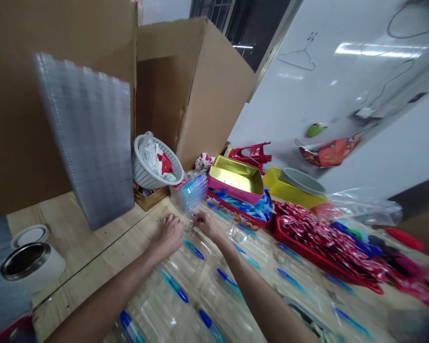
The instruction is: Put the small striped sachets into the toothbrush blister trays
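My left hand (172, 232) rests at the far edge of the clear plastic trays (195, 281), fingers lightly bent and apart, nothing visible in them. Just to its right, my right hand (206, 225) is closed in a pinch; whatever is between the fingertips is too small and blurred to name. Blue pens (175, 286) lie singly in the trays' hollows, spread under and around both forearms. Beyond my hands stands a stack of clear trays (194, 191) with blue showing through it. A red patterned box (236, 218) of blue pens sits beside it, under a gold-lined pink tin (236, 178).
At left are a tall stack of clear trays (93, 143), a white can (39, 267) and its lid (30, 236). A grey basket (146, 176) stands before cardboard boxes (214, 90). Red packets (325, 238) fill a red tray at right, near a yellow basket (293, 188).
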`<state>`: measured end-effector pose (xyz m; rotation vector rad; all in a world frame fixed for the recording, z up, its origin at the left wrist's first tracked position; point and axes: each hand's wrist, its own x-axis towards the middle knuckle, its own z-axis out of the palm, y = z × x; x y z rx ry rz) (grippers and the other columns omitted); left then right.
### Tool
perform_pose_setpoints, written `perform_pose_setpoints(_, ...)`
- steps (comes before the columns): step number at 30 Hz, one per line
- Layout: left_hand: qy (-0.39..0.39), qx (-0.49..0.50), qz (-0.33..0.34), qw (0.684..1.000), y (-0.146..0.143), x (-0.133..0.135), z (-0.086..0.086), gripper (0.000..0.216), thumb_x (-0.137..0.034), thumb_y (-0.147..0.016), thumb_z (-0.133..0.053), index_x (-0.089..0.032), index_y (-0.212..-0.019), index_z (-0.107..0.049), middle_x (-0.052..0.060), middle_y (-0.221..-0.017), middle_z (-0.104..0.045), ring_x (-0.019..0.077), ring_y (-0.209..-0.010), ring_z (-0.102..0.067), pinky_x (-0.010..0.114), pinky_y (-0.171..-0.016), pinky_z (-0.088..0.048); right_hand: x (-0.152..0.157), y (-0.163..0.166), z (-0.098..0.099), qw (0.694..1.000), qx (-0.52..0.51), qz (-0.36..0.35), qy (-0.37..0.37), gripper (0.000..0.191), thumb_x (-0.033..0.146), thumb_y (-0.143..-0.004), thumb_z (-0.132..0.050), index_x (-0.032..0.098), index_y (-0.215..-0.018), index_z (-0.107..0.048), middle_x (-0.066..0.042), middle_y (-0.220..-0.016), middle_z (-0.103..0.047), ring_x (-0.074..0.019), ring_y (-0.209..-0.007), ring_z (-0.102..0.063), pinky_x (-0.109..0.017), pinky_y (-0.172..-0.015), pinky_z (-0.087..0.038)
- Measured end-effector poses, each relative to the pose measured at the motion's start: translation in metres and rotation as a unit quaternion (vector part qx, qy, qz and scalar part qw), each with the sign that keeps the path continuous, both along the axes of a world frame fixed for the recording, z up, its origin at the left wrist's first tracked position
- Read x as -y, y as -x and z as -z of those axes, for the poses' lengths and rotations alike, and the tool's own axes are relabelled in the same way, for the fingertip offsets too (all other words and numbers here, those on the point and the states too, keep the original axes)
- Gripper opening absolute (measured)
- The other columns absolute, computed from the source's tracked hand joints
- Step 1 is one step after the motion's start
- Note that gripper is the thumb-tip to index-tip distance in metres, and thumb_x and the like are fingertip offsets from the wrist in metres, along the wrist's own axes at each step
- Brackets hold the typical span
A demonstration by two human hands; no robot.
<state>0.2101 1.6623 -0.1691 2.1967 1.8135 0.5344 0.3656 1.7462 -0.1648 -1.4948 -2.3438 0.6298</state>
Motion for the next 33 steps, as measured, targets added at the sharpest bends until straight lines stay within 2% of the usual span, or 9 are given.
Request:
perform_pose_setpoints(4,-0.008,-0.003,-0.002,1.000,-0.005,0.000,-0.001,0.028,-0.012,-0.080,-0.045,-0.019,-0.100,-0.064,0.010,-0.105,-0.058,0.0255,-0.108,-0.043,0.040,-0.091,-0.035,0.004,0.010,0.006,1.000,0.022,0.002,0.010,0.022,0.003,-0.063,-0.050,0.013,-0.063,-0.069,-0.005,-0.064,-0.068,-0.0167,-0.064,-0.060,-0.022,-0.056,-0.039)
perform_pose_setpoints(7,-0.014,-0.019,0.019,1.000,-0.007,-0.001,0.000,0.027,-0.012,-0.079,-0.045,-0.020,-0.096,-0.065,0.011,-0.107,-0.057,0.0271,-0.111,-0.042,0.041,-0.089,-0.035,0.010,0.016,0.007,0.999,0.031,0.018,-0.012,0.023,0.002,-0.064,-0.050,0.010,-0.071,-0.070,-0.011,-0.075,-0.070,-0.0196,-0.071,-0.061,-0.025,-0.060,-0.039)
perform_pose_setpoints(12,-0.016,-0.048,0.023,0.998,-0.012,0.003,-0.002,0.033,-0.015,-0.082,-0.043,-0.020,-0.107,-0.064,0.013,-0.119,-0.056,0.0301,-0.115,-0.043,0.045,-0.092,-0.037,0.032,0.003,-0.013,0.998,0.018,0.054,-0.025,0.018,0.008,-0.074,-0.052,0.011,-0.075,-0.070,-0.010,-0.078,-0.068,-0.0174,-0.072,-0.058,-0.024,-0.063,-0.038)
perform_pose_setpoints(17,-0.067,0.054,0.098,0.991,-0.062,0.029,-0.032,0.034,-0.023,-0.084,-0.047,-0.014,-0.112,-0.062,0.013,-0.119,-0.062,0.0295,-0.119,-0.047,0.041,-0.101,-0.035,0.091,-0.080,-0.060,0.996,-0.014,0.082,-0.011,0.017,0.025,-0.081,-0.059,0.015,-0.069,-0.066,0.001,-0.065,-0.060,-0.0104,-0.063,-0.051,-0.020,-0.058,-0.033)
perform_pose_setpoints(22,0.032,0.179,0.220,0.959,-0.149,0.104,-0.068,0.035,-0.017,-0.080,-0.051,-0.017,-0.113,-0.062,0.005,-0.091,-0.071,0.0195,-0.086,-0.064,0.029,-0.080,-0.045,0.212,-0.190,-0.094,0.989,-0.057,0.132,0.029,0.025,0.023,-0.085,-0.051,0.015,-0.062,-0.059,0.004,-0.053,-0.049,-0.0089,-0.052,-0.043,-0.021,-0.052,-0.029)
perform_pose_setpoints(24,0.041,0.152,0.259,0.953,-0.181,0.132,-0.071,0.026,-0.011,-0.078,-0.049,-0.017,-0.094,-0.069,0.004,-0.079,-0.069,0.0181,-0.078,-0.063,0.026,-0.075,-0.043,0.259,-0.224,-0.092,0.984,-0.060,0.166,0.025,0.015,0.015,-0.080,-0.051,0.016,-0.068,-0.059,0.004,-0.056,-0.053,-0.0097,-0.053,-0.045,-0.021,-0.053,-0.031)
perform_pose_setpoints(27,0.062,0.085,0.291,0.951,-0.220,0.160,-0.062,0.027,-0.020,-0.085,-0.046,-0.017,-0.072,-0.070,0.004,-0.070,-0.066,0.0178,-0.072,-0.061,0.026,-0.069,-0.041,0.306,-0.258,-0.079,0.982,-0.026,0.184,0.007,0.012,0.008,-0.073,-0.055,0.016,-0.065,-0.059,0.000,-0.065,-0.058,-0.0127,-0.062,-0.052,-0.022,-0.059,-0.035)
perform_pose_setpoints(29,0.063,0.048,0.283,0.956,-0.237,0.169,-0.053,0.024,-0.023,-0.085,-0.048,-0.018,-0.078,-0.071,0.006,-0.077,-0.067,0.0210,-0.082,-0.060,0.029,-0.075,-0.041,0.321,-0.269,-0.069,0.983,-0.003,0.182,-0.011,0.012,0.010,-0.073,-0.057,0.016,-0.063,-0.060,-0.003,-0.073,-0.061,-0.0156,-0.070,-0.055,-0.024,-0.065,-0.038)
perform_pose_setpoints(33,0.062,0.009,0.262,0.963,-0.257,0.174,-0.037,0.032,-0.006,-0.068,-0.055,-0.019,-0.093,-0.071,0.010,-0.097,-0.066,0.0293,-0.105,-0.052,0.039,-0.089,-0.036,0.323,-0.267,-0.054,0.986,0.027,0.156,-0.052,0.018,0.007,-0.071,-0.055,0.017,-0.079,-0.068,-0.006,-0.088,-0.066,-0.0208,-0.088,-0.056,-0.030,-0.079,-0.036)
